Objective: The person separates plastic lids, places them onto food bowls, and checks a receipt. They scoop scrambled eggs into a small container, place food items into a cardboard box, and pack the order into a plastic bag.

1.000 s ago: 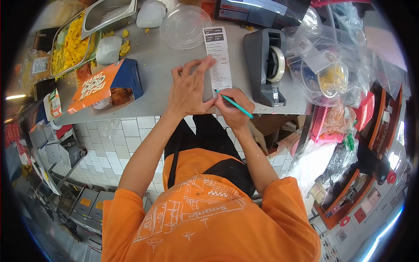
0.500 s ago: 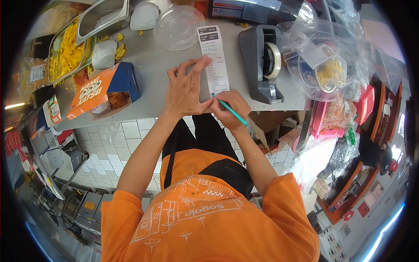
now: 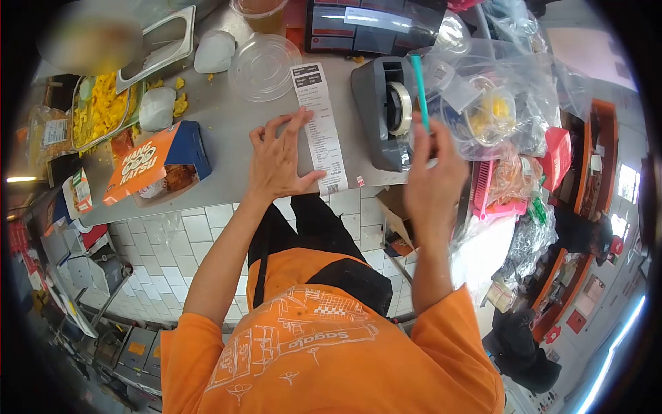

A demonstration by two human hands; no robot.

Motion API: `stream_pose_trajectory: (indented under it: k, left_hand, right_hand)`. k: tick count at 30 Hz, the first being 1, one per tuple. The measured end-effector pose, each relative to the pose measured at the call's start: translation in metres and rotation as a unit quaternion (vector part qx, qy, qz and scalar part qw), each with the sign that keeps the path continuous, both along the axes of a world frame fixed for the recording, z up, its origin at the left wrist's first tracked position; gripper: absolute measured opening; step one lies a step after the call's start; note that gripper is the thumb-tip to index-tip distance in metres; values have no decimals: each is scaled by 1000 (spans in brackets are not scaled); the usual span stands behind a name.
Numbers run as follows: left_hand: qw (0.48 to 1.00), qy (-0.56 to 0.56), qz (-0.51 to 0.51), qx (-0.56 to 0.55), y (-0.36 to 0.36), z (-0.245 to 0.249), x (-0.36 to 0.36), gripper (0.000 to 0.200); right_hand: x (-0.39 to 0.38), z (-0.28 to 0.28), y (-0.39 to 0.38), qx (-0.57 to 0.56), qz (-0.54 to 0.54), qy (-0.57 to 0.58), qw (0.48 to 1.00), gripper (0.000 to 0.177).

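Note:
A long printed receipt [image 3: 324,138] lies on the steel counter [image 3: 234,117]. My left hand [image 3: 279,159] rests over its left side, fingers spread, with fingertips and thumb touching the paper. Off to the right, my right hand [image 3: 434,176], slightly blurred, is raised with a teal pen [image 3: 420,93] pointing up and away from me. The hand is closed round the pen's lower part. Just left of this hand stands a grey tape dispenser [image 3: 371,114] with a roll of clear tape.
At the left sit an orange-and-blue food box [image 3: 148,165] and a tray [image 3: 103,114] of yellow food. A clear plastic lid [image 3: 265,67] lies behind the receipt. A dark screen [image 3: 376,34] stands at the back. Plastic bags [image 3: 538,90] crowd the right, by a pink basket [image 3: 480,190].
My right hand has lifted off the receipt's lower end and moved right with the pen, which now points upward. My left hand stays on the receipt. The view has shifted slightly.

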State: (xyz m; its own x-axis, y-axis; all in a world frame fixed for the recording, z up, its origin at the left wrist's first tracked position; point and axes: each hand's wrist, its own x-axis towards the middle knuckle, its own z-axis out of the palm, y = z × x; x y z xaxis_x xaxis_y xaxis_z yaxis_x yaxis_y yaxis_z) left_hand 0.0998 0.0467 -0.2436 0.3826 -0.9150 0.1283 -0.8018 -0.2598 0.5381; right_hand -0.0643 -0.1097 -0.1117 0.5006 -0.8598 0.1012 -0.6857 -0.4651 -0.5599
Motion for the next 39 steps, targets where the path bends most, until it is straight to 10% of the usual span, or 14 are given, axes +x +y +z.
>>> stream_pose_trajectory:
  k: [5, 9, 14, 23, 25, 27, 32, 39]
  left_hand:
    - [1000, -25, 5, 4, 0, 3, 1, 125]
    - [1000, -23, 9, -5, -1, 6, -2, 127]
    - [998, 4, 57, -40, -9, -3, -36, 129]
    - [995, 22, 2, -95, -11, 0, -32, 105]
    - [994, 41, -9, -99, -10, 1, -30, 87]
    - [987, 73, -2, -146, -8, -8, -28, 80]
    - [950, 156, 119, -245, -2, -12, -31, 46]
    - [944, 86, 289, -134, 12, 34, -75, 35]
  right_hand:
    - [20, 23, -55, -102, 120, 232, 960, 42]
    - [4, -1, -39, -145, 125, 35, 981, 74]
    - [-29, -65, 15, 86, -43, -69, 993, 92]
    - [-35, -71, 59, 7, -79, -81, 994, 101]
    - [-62, -31, 56, 53, -51, -106, 992, 77]
    - [-103, 23, 19, 235, -57, -90, 966, 44]
    - [-160, 87, -169, 3, -109, -142, 984, 23]
    - [-101, -68, -492, -263, -95, 206, 938, 30]
